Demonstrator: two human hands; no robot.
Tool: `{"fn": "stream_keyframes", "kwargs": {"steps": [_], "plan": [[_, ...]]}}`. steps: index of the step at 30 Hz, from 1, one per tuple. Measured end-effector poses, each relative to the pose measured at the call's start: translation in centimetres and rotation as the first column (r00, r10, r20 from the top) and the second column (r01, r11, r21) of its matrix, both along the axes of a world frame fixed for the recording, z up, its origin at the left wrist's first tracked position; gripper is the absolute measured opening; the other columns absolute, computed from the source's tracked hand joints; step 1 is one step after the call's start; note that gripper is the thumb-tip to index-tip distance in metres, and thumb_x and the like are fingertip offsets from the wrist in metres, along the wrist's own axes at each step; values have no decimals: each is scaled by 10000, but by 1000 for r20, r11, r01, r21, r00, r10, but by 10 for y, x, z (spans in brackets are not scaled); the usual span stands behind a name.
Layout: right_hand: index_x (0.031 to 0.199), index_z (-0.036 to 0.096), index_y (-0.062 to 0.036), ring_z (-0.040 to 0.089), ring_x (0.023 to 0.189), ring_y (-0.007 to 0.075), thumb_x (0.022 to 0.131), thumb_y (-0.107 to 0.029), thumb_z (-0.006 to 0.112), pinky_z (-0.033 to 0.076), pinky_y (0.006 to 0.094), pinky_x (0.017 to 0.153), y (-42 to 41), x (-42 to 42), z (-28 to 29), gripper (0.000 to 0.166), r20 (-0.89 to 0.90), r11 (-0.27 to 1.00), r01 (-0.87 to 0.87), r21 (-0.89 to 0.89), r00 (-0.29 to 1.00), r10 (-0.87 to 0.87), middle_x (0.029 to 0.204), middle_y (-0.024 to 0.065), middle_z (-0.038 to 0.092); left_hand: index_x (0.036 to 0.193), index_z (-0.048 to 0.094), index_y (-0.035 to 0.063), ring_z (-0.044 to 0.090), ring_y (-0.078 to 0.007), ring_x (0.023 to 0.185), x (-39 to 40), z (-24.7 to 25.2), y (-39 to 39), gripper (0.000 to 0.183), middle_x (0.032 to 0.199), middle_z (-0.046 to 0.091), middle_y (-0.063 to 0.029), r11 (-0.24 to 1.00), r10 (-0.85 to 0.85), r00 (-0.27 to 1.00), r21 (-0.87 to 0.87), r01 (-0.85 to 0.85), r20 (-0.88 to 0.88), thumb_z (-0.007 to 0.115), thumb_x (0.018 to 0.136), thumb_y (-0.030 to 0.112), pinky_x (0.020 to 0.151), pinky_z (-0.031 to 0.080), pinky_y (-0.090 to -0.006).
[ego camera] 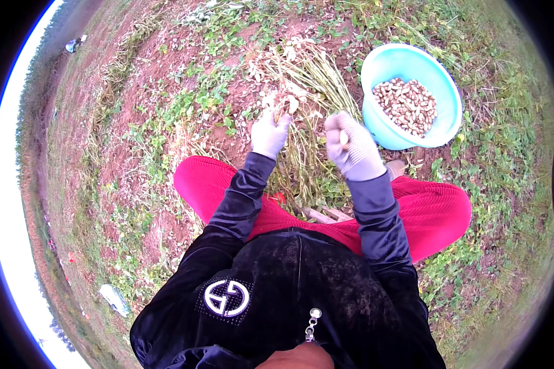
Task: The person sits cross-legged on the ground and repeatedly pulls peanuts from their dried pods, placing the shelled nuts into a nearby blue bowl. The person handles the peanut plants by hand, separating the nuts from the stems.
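Observation:
My left hand, in a pale knit glove, grips the root end of an uprooted peanut plant with pods on it. My right hand, gloved the same way, is curled around a single peanut pod that shows between thumb and fingers. Just beyond that hand stands a light blue plastic basin, partly filled with loose peanuts. A bundle of pulled peanut plants lies ahead of my hands, roots toward the upper left. Dry stems lie between my legs.
My bent legs in red trousers flank the stems. Wooden slats show beneath me. Low green plants cover reddish soil. A row of pulled vines runs along the left; a pale bag lies at lower left.

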State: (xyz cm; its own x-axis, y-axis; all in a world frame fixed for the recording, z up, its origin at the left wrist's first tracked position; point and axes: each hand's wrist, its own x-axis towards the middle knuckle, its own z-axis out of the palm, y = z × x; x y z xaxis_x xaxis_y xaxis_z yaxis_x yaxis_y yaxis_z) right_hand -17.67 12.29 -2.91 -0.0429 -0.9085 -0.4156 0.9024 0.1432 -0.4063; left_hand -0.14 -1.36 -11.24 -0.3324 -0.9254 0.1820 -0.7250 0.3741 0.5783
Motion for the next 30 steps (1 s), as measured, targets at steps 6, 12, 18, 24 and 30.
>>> {"fn": "stream_keyframes", "kwargs": {"steps": [6,12,18,24,30], "plan": [[1118,388,32,574,808,218,895,-342,566,553,341,723,-45,-99,-27,470,385,677,731,87,602,-700,820,139,507,1052,590,24,623,-378,688,4,20,17,473,699,624,-210,999,4,995,37,-7,99,572,824,438,628,487,-452],[1116,573,-10,610,772,122,798,-153,675,500,259,685,-39,24,-62,363,-862,947,272,-168,425,-275,874,70,634,913,595,23,617,-375,642,-13,36,32,416,629,598,-212,1000,-23,978,-6,25,207,573,828,430,604,481,-448],[890,608,-72,610,716,291,769,-335,667,483,389,665,-52,18,-55,296,-976,997,14,-82,-205,-77,794,97,607,946,584,63,611,-375,593,-16,36,40,401,619,602,-198,993,-109,943,3,114,313,509,861,448,550,482,-468],[922,626,-21,587,586,127,879,-197,545,461,252,526,-10,12,-45,198,-836,933,-356,-46,525,159,710,31,615,1022,611,101,620,-391,746,-2,31,12,413,752,633,-223,992,-68,969,122,39,239,465,877,459,690,481,-473],[1131,510,-14,631,755,155,911,-248,542,486,236,535,-14,20,-81,323,-199,994,-10,-112,980,-12,943,69,607,1054,596,84,621,-396,712,-7,36,25,433,729,632,-220,996,-73,953,79,52,295,479,874,460,655,484,-486]]}}
